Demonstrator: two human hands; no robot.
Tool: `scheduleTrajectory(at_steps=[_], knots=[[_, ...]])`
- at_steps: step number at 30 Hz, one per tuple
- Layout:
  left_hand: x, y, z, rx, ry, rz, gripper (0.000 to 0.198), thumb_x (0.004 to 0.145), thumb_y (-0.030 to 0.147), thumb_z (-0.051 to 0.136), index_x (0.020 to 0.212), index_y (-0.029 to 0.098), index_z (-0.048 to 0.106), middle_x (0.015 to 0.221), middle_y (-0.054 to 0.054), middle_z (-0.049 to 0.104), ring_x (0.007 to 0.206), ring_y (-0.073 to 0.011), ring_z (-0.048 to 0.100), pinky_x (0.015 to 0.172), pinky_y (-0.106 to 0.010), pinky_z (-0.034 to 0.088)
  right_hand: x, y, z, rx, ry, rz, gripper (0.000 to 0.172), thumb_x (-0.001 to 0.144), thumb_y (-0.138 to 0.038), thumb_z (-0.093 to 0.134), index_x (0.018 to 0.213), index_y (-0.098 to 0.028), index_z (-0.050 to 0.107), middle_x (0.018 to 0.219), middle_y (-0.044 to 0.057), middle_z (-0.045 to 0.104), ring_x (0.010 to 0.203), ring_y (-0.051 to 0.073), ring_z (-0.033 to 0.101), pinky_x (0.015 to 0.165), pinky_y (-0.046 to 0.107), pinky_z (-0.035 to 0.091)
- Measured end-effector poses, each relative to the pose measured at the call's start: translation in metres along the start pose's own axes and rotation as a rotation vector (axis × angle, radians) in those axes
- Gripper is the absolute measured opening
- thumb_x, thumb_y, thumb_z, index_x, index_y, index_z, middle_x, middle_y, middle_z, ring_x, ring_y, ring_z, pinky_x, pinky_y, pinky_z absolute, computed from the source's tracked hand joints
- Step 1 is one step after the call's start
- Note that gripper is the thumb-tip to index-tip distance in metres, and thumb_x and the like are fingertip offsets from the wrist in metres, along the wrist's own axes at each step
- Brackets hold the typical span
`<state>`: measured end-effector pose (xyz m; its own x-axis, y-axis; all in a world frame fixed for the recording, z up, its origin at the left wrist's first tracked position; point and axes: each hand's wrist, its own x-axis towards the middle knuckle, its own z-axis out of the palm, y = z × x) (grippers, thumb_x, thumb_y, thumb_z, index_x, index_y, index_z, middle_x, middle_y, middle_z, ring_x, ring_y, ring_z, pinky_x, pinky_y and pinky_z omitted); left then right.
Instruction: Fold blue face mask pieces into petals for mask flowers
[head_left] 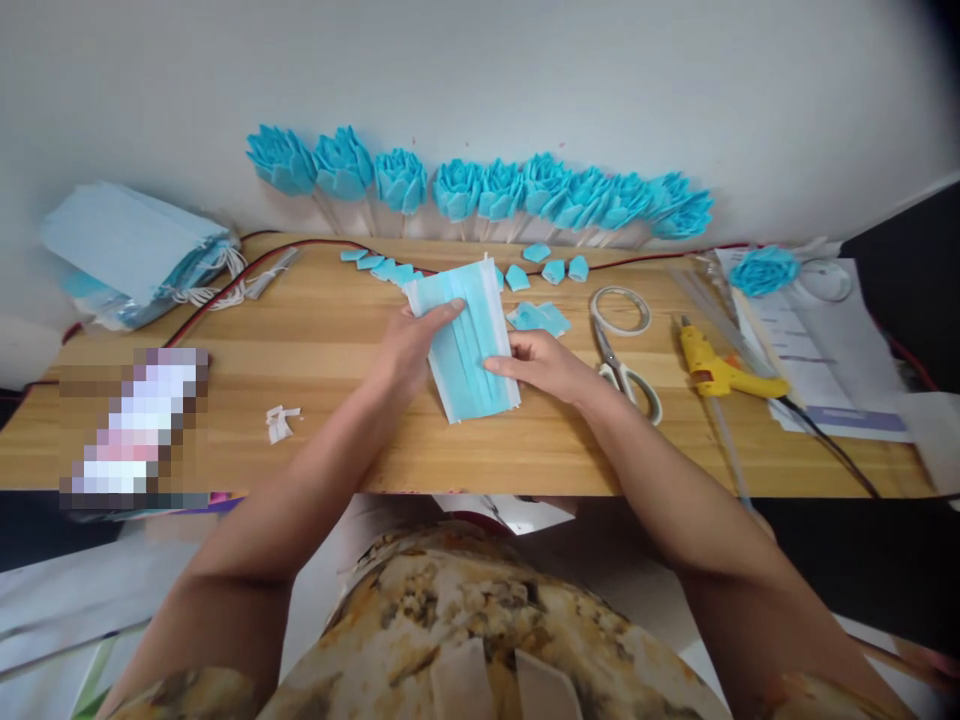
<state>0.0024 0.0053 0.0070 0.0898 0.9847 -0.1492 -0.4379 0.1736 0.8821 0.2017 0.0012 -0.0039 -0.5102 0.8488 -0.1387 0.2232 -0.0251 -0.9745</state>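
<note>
Between my hands is a blue pleated face mask (474, 385) with white edges, tilted above the wooden table; no ear loops show on it. My left hand (411, 350) grips its left side, thumb lying across the pleats. On the right side my right hand (541, 362) pinches it, thumb in front and fingers partly hidden behind. Just behind the mask lie small blue cut petals (517, 277) and a few larger blue pieces (541, 319). White-handled scissors (613, 362) rest to the right of my right hand, their tips by a roll of tape (637, 312).
Several blue flowers on sticks (457, 190) lean along the wall. A stack of masks (135, 240) sits at the far left, above a blurred-out phone (139, 425). White scraps (280, 424) lie nearby. At right are a yellow glue gun (712, 365) with its cord, papers (832, 340) and another blue flower (763, 270).
</note>
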Motion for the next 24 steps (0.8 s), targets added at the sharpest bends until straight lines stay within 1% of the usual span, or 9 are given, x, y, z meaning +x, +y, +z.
scheduleTrajectory(at_steps=[4, 7, 9, 11, 13, 15, 18, 21, 24], knots=[[0.003, 0.001, -0.004, -0.026, 0.033, 0.031, 0.048, 0.062, 0.045, 0.091, 0.095, 0.016, 0.07, 0.099, -0.012, 0.081, 0.113, -0.0391, 0.073, 0.102, -0.051, 0.058, 0.0, 0.0, 0.003, -0.074, 0.008, 0.016, 0.046, 0.072, -0.06, 0.083, 0.067, -0.019, 0.063, 0.06, -0.003, 0.056, 0.061, 0.014, 0.052, 0.053, 0.026, 0.037], [0.005, 0.002, -0.006, -0.036, 0.063, 0.046, 0.049, 0.062, 0.045, 0.091, 0.096, 0.016, 0.07, 0.103, -0.012, 0.081, 0.116, -0.0395, 0.072, 0.103, -0.051, 0.057, -0.002, -0.006, 0.003, -0.099, 0.003, 0.012, 0.048, 0.072, -0.062, 0.083, 0.065, -0.02, 0.061, 0.056, -0.004, 0.052, 0.057, 0.012, 0.048, 0.05, 0.025, 0.032], [0.005, 0.002, -0.006, -0.035, 0.06, 0.03, 0.049, 0.062, 0.045, 0.091, 0.097, 0.017, 0.071, 0.102, -0.012, 0.081, 0.116, -0.0398, 0.072, 0.103, -0.052, 0.058, -0.003, -0.009, 0.004, -0.089, 0.008, 0.002, 0.051, 0.075, -0.064, 0.08, 0.063, -0.02, 0.058, 0.054, -0.005, 0.047, 0.054, 0.01, 0.043, 0.049, 0.025, 0.029], [0.003, 0.002, -0.006, -0.018, 0.037, -0.006, 0.048, 0.063, 0.045, 0.091, 0.095, 0.016, 0.071, 0.098, -0.012, 0.081, 0.112, -0.0402, 0.073, 0.101, -0.054, 0.058, -0.003, -0.01, 0.003, -0.044, 0.047, -0.017, 0.054, 0.08, -0.067, 0.074, 0.063, -0.02, 0.053, 0.055, -0.006, 0.045, 0.051, 0.008, 0.04, 0.048, 0.025, 0.027], [0.001, 0.0, -0.003, 0.005, 0.01, -0.046, 0.046, 0.063, 0.045, 0.091, 0.094, 0.016, 0.071, 0.095, -0.013, 0.081, 0.108, -0.0406, 0.074, 0.098, -0.055, 0.059, -0.002, -0.009, 0.003, 0.013, 0.108, -0.032, 0.054, 0.084, -0.067, 0.07, 0.064, -0.021, 0.05, 0.057, -0.005, 0.046, 0.051, 0.008, 0.04, 0.048, 0.025, 0.028], [-0.002, -0.001, -0.001, 0.029, -0.023, -0.078, 0.046, 0.063, 0.045, 0.092, 0.092, 0.016, 0.072, 0.094, -0.013, 0.081, 0.106, -0.0407, 0.075, 0.097, -0.056, 0.06, -0.001, -0.008, 0.002, 0.054, 0.178, -0.044, 0.053, 0.083, -0.065, 0.073, 0.065, -0.021, 0.049, 0.058, -0.006, 0.047, 0.051, 0.008, 0.041, 0.048, 0.025, 0.028], [-0.005, -0.003, 0.001, 0.07, -0.069, -0.093, 0.045, 0.066, 0.048, 0.091, 0.093, 0.016, 0.074, 0.094, -0.013, 0.081, 0.107, -0.0408, 0.075, 0.097, -0.055, 0.06, 0.001, -0.006, 0.002, 0.091, 0.263, -0.063, 0.049, 0.081, -0.059, 0.078, 0.066, -0.022, 0.05, 0.056, -0.007, 0.044, 0.051, 0.008, 0.039, 0.048, 0.025, 0.027], [-0.005, -0.004, 0.0, 0.119, -0.104, -0.11, 0.047, 0.067, 0.051, 0.09, 0.095, 0.017, 0.075, 0.096, -0.013, 0.081, 0.11, -0.0412, 0.074, 0.099, -0.056, 0.059, 0.002, -0.006, 0.003, 0.123, 0.309, -0.084, 0.046, 0.08, -0.057, 0.078, 0.067, -0.022, 0.053, 0.057, -0.007, 0.043, 0.051, 0.009, 0.04, 0.049, 0.026, 0.029], [-0.004, -0.005, -0.002, 0.182, -0.133, -0.126, 0.048, 0.065, 0.051, 0.091, 0.095, 0.017, 0.076, 0.098, -0.013, 0.081, 0.111, -0.0418, 0.073, 0.1, -0.058, 0.058, 0.002, -0.007, 0.004, 0.149, 0.338, -0.096, 0.047, 0.08, -0.06, 0.077, 0.067, -0.022, 0.053, 0.057, -0.007, 0.044, 0.051, 0.009, 0.04, 0.049, 0.026, 0.029]])
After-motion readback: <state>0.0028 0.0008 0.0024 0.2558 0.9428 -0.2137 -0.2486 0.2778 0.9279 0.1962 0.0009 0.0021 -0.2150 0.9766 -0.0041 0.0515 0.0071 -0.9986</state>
